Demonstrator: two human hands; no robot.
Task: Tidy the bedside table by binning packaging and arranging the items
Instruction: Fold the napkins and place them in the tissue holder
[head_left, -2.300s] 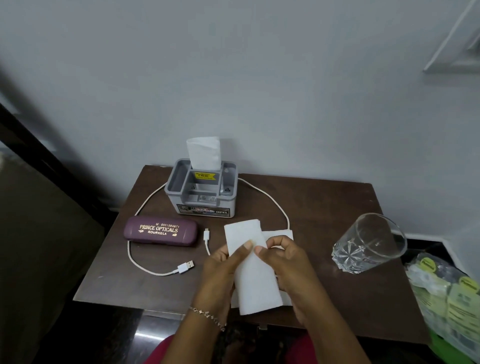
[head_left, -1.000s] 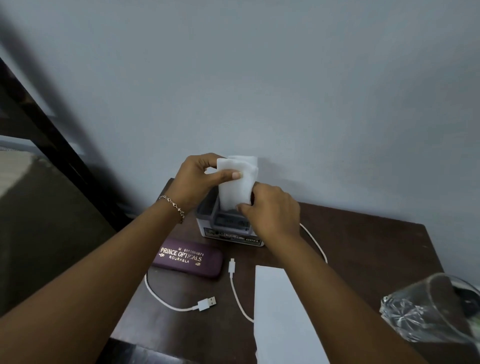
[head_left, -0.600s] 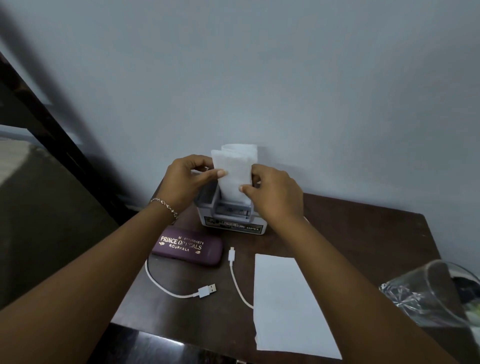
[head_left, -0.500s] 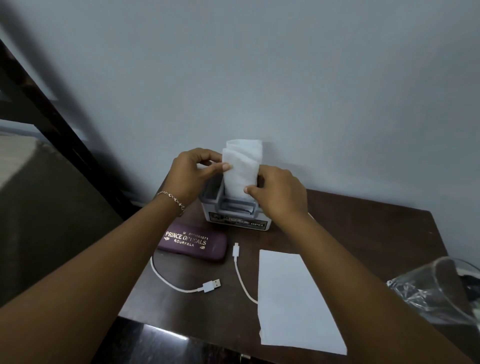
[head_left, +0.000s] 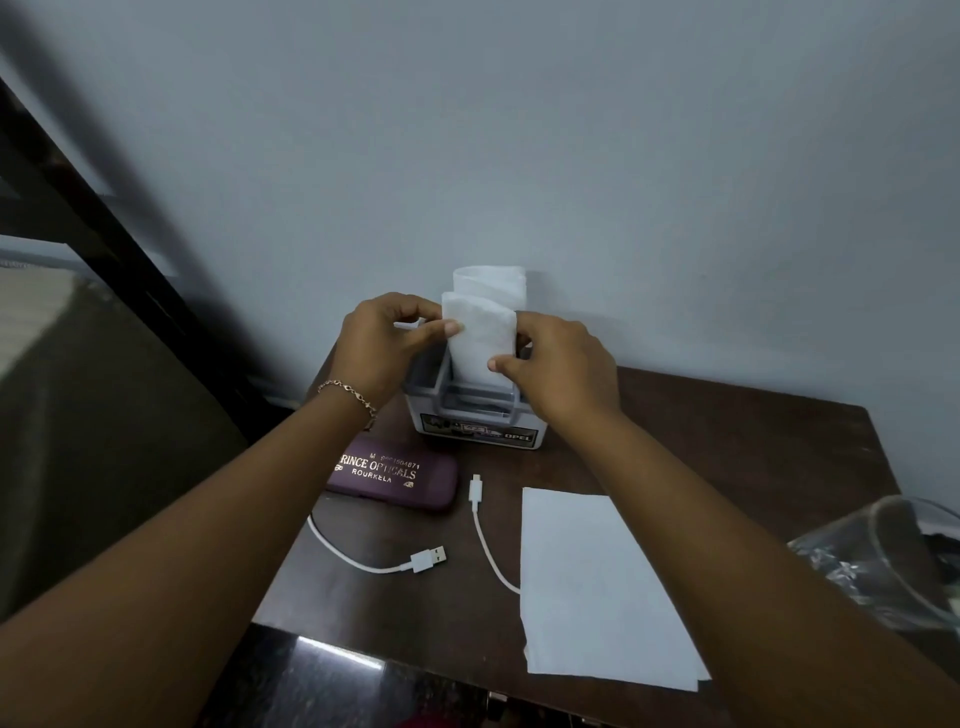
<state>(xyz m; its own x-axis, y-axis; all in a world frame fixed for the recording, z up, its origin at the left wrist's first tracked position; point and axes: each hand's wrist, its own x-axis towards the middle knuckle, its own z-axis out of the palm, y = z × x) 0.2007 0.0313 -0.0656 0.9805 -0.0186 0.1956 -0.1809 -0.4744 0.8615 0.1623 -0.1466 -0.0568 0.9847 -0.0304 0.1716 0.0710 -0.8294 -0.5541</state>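
Here both hands pinch one folded tissue (head_left: 480, 340) upright over the grey organiser (head_left: 478, 415) at the back of the counter (head_left: 753, 447): left hand (head_left: 387, 345) at its upper edge, right hand (head_left: 558, 371) lower down. It should probably be slid straight down, against the tissue (head_left: 496, 283) already standing behind, without crumpling

The purple case (head_left: 393, 474) reads "PRINCE OPTICALS", "ROURKELA" and a partly legible number in gold; at its 1 o'clock, the grey box (head_left: 480, 432) reads "OPEL".
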